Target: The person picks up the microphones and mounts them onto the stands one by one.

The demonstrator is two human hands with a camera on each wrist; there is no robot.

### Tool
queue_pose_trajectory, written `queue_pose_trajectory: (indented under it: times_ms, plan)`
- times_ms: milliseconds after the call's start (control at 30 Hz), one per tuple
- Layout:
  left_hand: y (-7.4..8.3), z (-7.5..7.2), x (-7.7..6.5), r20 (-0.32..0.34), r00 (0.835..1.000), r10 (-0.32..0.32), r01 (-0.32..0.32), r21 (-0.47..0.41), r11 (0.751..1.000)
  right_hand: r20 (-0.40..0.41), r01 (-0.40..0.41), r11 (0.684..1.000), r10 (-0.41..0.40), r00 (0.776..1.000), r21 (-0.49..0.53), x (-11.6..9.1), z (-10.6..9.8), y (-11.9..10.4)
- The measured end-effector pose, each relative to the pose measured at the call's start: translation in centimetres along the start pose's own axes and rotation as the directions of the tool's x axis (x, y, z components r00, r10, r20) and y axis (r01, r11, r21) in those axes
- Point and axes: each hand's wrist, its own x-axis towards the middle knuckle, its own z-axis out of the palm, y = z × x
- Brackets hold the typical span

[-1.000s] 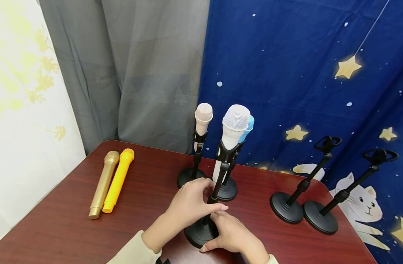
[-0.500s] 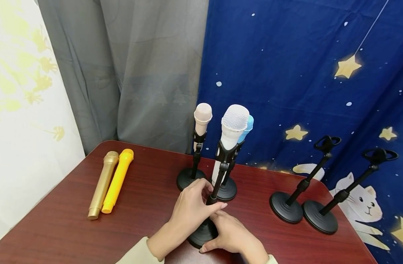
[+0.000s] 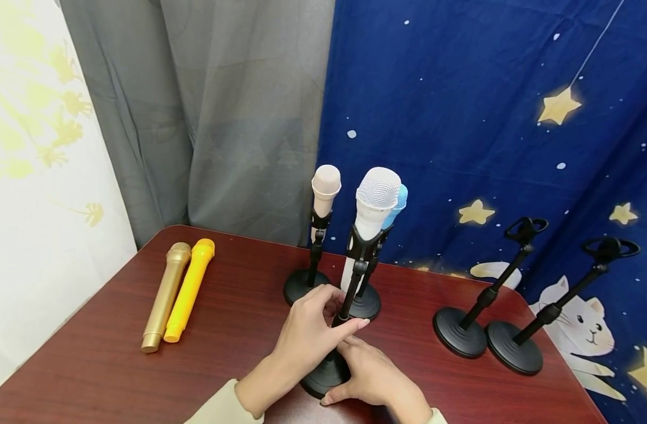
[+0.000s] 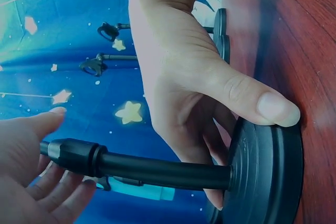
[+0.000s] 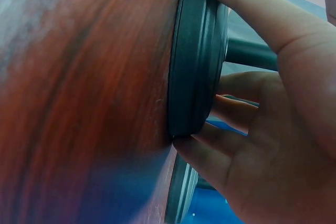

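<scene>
A black microphone stand (image 3: 328, 371) with a round base stands at the front of the table, a white microphone (image 3: 373, 203) in its clip. My left hand (image 3: 307, 333) curves round the pole near the collar, thumb in front and fingers behind. Low down, my right hand (image 3: 373, 374) grips the round base (image 5: 197, 61), thumb on one side of the rim and fingers on the other. Just behind are two more stands, one bearing a pale beige microphone (image 3: 326, 188), the other a blue microphone (image 3: 398, 203) partly hidden by the white one.
A gold microphone (image 3: 166, 300) and a yellow microphone (image 3: 191, 288) lie side by side at the left of the table (image 3: 238, 282). Two black stands with unfilled clips, a nearer stand (image 3: 514, 347) and a farther stand (image 3: 461, 333), stand at the right. Curtains hang behind.
The stand's base has shifted slightly to the right, and my left forearm has moved slightly right with it. My right hand stays at the base.
</scene>
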Motion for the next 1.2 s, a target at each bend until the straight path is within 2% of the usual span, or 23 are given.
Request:
queue_pose_trajectory:
  times_ms: [267,567,633,700,767,833,900,967,1033,1067,1133,1200]
  plan:
    - [-0.3,0.0,0.0,0.075,0.996,-0.052,0.052,-0.004,0.999,-0.007,0.003,1.000,-0.003,1.000,-0.019,-0.1,0.0,-0.1]
    - [-0.1,0.4,0.0,0.028,0.998,-0.055,0.053,0.087,0.995,0.003,-0.006,1.000,0.006,1.000,-0.010,-0.2,-0.1,0.0]
    - [-0.1,0.2,0.1,0.061,0.996,-0.060,0.053,0.111,0.992,0.003,-0.006,1.000,0.006,1.000,-0.006,-0.2,-0.1,0.0]
    - [-0.2,-0.2,0.2,0.139,0.988,-0.064,0.049,0.108,0.993,0.004,-0.010,1.000,0.010,1.000,0.005,-0.1,-0.1,0.1]
    - [-0.4,-0.7,0.5,0.249,0.967,-0.049,0.032,0.072,0.997,0.009,-0.011,1.000,0.011,1.000,0.015,-0.1,-0.2,0.1]
    - [-0.6,-1.2,0.8,0.373,0.927,-0.036,0.040,-0.003,0.999,0.020,-0.018,0.999,0.017,1.000,0.029,-0.1,-0.2,0.1]
    - [-0.8,-1.6,1.2,0.470,0.883,-0.013,0.065,-0.095,0.993,0.029,-0.022,0.999,0.021,0.999,0.031,-0.1,-0.3,0.1]
    - [-1.1,-1.9,1.5,0.537,0.843,-0.010,0.114,-0.161,0.980,0.036,-0.024,0.999,0.023,0.999,0.026,-0.1,-0.3,0.1]
    - [-1.3,-2.1,1.7,0.567,0.824,-0.015,0.145,-0.186,0.972,0.041,-0.027,0.999,0.026,0.999,0.020,-0.1,-0.3,0.1]
    - [-1.4,-2.2,1.7,0.567,0.824,-0.020,0.154,-0.190,0.969,0.043,-0.027,0.999,0.026,0.999,0.017,-0.1,-0.3,0.1]
    - [-1.4,-2.2,1.8,0.544,0.839,-0.037,0.157,-0.175,0.972,0.045,-0.029,0.999,0.028,0.999,0.014,0.0,-0.3,0.1]
    - [-1.4,-2.0,1.7,0.484,0.873,-0.063,0.145,-0.134,0.980,0.045,-0.033,0.999,0.032,0.998,0.007,0.0,-0.2,0.1]
